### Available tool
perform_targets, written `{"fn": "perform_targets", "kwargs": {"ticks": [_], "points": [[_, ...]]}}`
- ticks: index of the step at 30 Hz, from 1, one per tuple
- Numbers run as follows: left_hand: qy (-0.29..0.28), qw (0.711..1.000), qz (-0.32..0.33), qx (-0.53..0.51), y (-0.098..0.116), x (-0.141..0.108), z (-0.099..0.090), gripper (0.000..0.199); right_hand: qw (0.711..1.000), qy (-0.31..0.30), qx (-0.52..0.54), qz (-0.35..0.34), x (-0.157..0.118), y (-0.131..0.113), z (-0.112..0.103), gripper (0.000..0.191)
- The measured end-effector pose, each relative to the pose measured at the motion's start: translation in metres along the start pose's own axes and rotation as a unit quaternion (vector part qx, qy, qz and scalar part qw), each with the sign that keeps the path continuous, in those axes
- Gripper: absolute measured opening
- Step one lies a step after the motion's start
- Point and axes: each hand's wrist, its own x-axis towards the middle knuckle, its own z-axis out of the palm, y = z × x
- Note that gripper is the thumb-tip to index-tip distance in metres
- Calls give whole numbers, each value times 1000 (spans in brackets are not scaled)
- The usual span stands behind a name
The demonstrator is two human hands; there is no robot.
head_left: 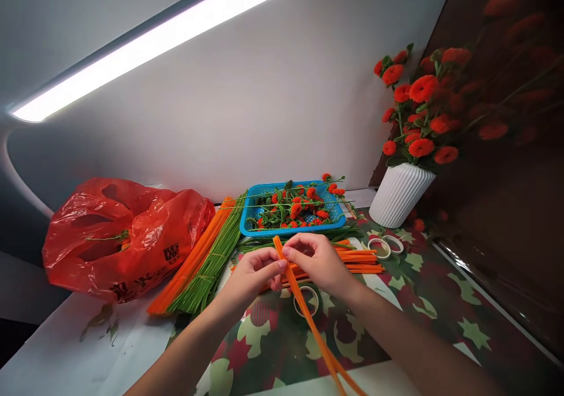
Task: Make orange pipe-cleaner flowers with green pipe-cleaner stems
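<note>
Several orange pipe cleaners (304, 308) run from between my hands down toward the bottom edge, their upper ends together and their lower ends spreading apart. My left hand (258, 271) pinches them near the top between thumb and fingers. Close beside it, my right hand (315, 261) has thumb and forefinger closed at the same upper part of the strands. Behind my hands, more orange pipe cleaners (359, 261) lie in a pile on the patterned cloth (282, 361). A roll of tape (305, 301) lies just under the held strands.
A blue basket (288, 232) with small red-orange flowers stands behind my hands. To its left lie green pipe cleaner bundles (211, 272), orange bundles (189, 261) and a red plastic bag (145, 255). Two tape rolls (393, 244) and a white vase (400, 196) of flowers (423, 89) are at right.
</note>
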Motion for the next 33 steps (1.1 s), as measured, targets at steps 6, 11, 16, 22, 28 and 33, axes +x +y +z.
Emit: {"fn": "perform_targets", "kwargs": {"ticks": [6, 11, 16, 22, 28, 33], "points": [[10, 1000, 2, 1, -1, -2, 3, 28, 999, -13, 16, 48, -4, -2, 1, 23], [38, 999, 9, -8, 1, 0, 2, 25, 996, 18, 76, 31, -1, -14, -6, 19], [132, 986, 54, -84, 27, -6, -10, 20, 983, 40, 180, -3, -6, -46, -39, 19], [246, 947, 152, -142, 70, -22, -31, 11, 975, 161, 93, -124, -26, -76, -84, 9], [233, 962, 145, -8, 75, -32, -33, 17, 958, 163, -187, -146, -24, -66, -64, 13], [137, 951, 121, 249, 53, -31, -16, 27, 975, 34, -195, -100, -14, -43, -33, 20]]}}
